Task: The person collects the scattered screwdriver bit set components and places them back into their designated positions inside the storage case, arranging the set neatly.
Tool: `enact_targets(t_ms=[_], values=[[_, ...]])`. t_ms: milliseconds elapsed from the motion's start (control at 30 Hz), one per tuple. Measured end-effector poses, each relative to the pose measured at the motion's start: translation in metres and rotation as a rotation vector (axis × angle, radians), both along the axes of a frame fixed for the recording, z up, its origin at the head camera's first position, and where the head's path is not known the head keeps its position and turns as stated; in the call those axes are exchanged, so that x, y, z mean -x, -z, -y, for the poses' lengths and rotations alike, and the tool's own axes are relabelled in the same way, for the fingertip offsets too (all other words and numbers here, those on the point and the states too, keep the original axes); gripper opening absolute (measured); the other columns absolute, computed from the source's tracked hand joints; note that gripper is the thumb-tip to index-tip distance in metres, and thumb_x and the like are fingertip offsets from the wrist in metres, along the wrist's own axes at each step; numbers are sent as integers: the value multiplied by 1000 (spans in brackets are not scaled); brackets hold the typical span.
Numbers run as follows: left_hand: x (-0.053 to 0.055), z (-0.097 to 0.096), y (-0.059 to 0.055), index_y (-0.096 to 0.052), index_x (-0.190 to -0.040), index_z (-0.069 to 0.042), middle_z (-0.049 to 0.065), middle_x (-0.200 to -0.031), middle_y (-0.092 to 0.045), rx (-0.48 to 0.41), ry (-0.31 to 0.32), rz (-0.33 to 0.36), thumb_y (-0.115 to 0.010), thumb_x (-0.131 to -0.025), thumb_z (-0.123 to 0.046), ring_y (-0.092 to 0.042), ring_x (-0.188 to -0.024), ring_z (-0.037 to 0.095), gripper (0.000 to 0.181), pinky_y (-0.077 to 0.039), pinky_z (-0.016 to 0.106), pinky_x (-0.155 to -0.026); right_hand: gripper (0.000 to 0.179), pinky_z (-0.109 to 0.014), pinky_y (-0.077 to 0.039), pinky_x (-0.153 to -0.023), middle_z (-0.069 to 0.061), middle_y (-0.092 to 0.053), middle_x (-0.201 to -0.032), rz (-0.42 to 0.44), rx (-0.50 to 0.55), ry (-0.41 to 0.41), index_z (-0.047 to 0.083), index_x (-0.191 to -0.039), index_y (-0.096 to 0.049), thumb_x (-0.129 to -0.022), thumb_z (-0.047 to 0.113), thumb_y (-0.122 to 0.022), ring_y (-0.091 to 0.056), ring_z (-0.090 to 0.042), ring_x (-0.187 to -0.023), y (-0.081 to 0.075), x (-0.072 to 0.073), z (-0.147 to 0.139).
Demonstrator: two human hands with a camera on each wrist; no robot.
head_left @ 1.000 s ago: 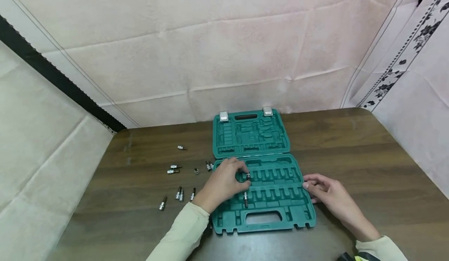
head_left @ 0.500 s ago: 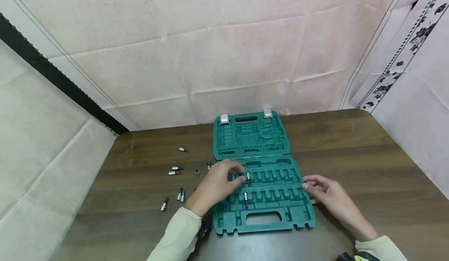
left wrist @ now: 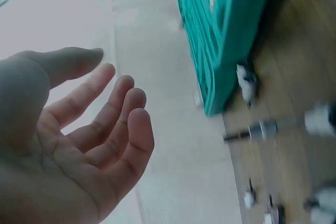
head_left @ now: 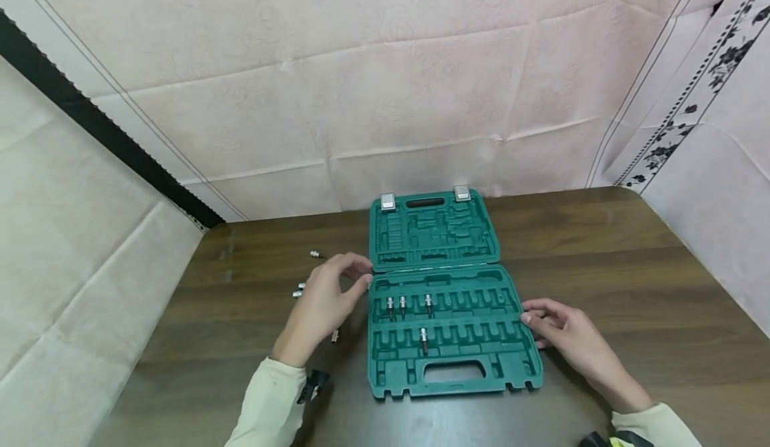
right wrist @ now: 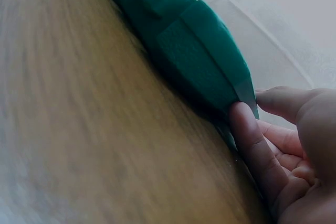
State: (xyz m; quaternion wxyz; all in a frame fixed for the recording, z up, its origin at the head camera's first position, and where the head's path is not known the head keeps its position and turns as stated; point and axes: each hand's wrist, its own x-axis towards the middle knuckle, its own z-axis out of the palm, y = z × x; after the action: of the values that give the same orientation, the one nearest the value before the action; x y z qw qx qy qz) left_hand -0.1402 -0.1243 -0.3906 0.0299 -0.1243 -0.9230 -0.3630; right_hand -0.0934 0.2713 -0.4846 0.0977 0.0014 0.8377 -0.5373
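A green socket case point(head_left: 451, 380) lies unfolded on the wooden table. Its upper row of slots holds three silver-and-black bit sockets point(head_left: 402, 307); one more bit socket point(head_left: 424, 341) sits in the lower row. My left hand point(head_left: 329, 300) is just left of the case near the hinge, with nothing between thumb and fingers. The left wrist view shows that hand point(left wrist: 100, 129) with fingers loosely bent and apart. At the case's right edge, my right hand point(head_left: 562, 330) holds the rim; in the right wrist view its thumb and fingertips meet the case's side wall point(right wrist: 199, 61).
Loose bit sockets lie on the table left of the case, one bit socket point(head_left: 315, 254) at the back and another point(head_left: 334, 335) nearer. My left hand hides others. The lid point(head_left: 433, 233) with two metal latches leans near the fabric wall point(head_left: 361, 99).
My left hand let go of a bit socket in the upper row and moved left, out of the case. Two bit sockets now show at that row's left end. The right hand stayed put.
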Motion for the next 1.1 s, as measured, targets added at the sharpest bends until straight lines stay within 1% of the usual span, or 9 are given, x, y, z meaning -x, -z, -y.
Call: enact_targets(t_ms=[100, 233, 367, 500, 633, 767, 867, 1000, 1100], values=[[0, 12, 2, -73, -123, -9, 6, -116, -72, 1, -28, -5, -74, -100, -12, -67, -105, 23, 23, -57, 50, -94, 46, -30, -62, -75, -12, -70, -111, -7, -3, 2, -3, -139, -62, -107, 30, -66, -69, -8, -91, 0, 0, 0], [0, 26, 10, -73, -123, -10, 9, -118, -72, 16, -49, 2, -75, -99, -10, -67, -108, 25, 24, -56, 52, -95, 47, -30, -62, -75, -12, -70, -111, -9, -9, 5, -2, -138, -62, -107, 32, -66, -69, -8, -91, -1, -1, 0], [1, 36, 20, -73, -123, -10, 9, -119, -72, 44, -76, 12, -75, -98, -9, -67, -109, 26, 25, -56, 52, -94, 47, -30, -62, -76, -13, -70, -111, -7, -17, 4, -2, -138, -62, -107, 33, -65, -70, -8, -91, 0, 0, 0], [1, 45, 28, -73, -123, -7, 9, -115, -72, 79, -103, 40, -77, -96, -5, -67, -106, 27, 27, -56, 50, -93, 47, -30, -62, -75, -12, -70, -112, -9, -10, -3, -3, -139, -61, -107, 31, -65, -69, -7, -91, 2, 0, 0], [0, 52, 34, -73, -124, -7, 8, -113, -72, 131, -106, 57, -78, -94, -3, -67, -103, 26, 30, -57, 48, -90, 46, -30, -62, -75, -11, -70, -112, -15, -10, -3, -3, -139, -62, -107, 31, -65, -69, -7, -91, 2, 0, -1], [0, 53, 37, -75, -123, -11, 5, -107, -72, 198, -102, 49, -78, -94, -2, -67, -94, 21, 31, -59, 42, -81, 46, -30, -62, -75, -12, -70, -111, -17, -9, -8, -3, -139, -61, -107, 31, -65, -70, -7, -91, 3, 0, 0], [1, 51, 39, -76, -120, -12, 2, -100, -72, 237, -108, 32, -79, -94, -4, -66, -86, 17, 28, -57, 37, -72, 48, -31, -62, -76, -13, -70, -113, -9, -2, -6, -3, -140, -61, -107, 33, -64, -70, -7, -92, 2, 0, 0], [3, 45, 42, -78, -117, -13, 1, -95, -71, 259, -121, 24, -79, -95, -8, -63, -78, 14, 23, -54, 32, -64, 48, -30, -62, -76, -14, -69, -114, -8, -3, -1, -2, -140, -61, -108, 34, -63, -69, -7, -93, -1, -1, -1], [4, 41, 43, -78, -111, -13, 1, -93, -72, 261, -132, 21, -80, -95, -10, -62, -74, 14, 16, -54, 31, -63, 48, -30, -62, -76, -15, -69, -114, -12, -6, -3, -3, -140, -61, -108, 33, -63, -69, -7, -93, -2, 0, 0]])
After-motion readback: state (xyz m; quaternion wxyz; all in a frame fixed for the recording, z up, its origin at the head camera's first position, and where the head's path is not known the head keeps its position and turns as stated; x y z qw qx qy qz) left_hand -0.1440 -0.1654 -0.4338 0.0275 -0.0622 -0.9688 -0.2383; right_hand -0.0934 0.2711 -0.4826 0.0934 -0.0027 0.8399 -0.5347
